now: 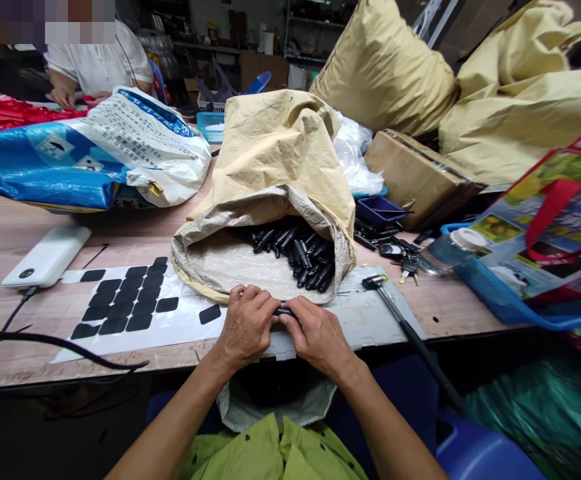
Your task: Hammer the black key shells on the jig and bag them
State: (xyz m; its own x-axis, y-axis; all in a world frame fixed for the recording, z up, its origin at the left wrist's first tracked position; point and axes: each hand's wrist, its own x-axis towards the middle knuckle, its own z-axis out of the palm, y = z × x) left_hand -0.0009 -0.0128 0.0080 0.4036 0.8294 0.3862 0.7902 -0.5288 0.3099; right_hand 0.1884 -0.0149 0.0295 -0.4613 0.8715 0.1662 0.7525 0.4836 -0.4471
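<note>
Both of my hands meet at the table's front edge, just before the mouth of a yellow woven sack (280, 147). My left hand (247, 323) and my right hand (315, 330) are closed around the two ends of a small black plastic piece (283, 311), mostly covered by my fingers. Inside the sack lies a heap of similar black pointed pieces (303, 257). Below my hands, another sack (280, 417) hangs open at my lap. A hammer (395, 307) rests to the right of my right hand, its handle reaching past the edge.
On the left are a sheet of black stickers (133, 293), a white power bank (47, 257) with a cable and a blue-white bag (95, 153). At right stand keys (409, 267), a jar (453, 250) and a blue basket (535, 313). A person (100, 60) works across the table.
</note>
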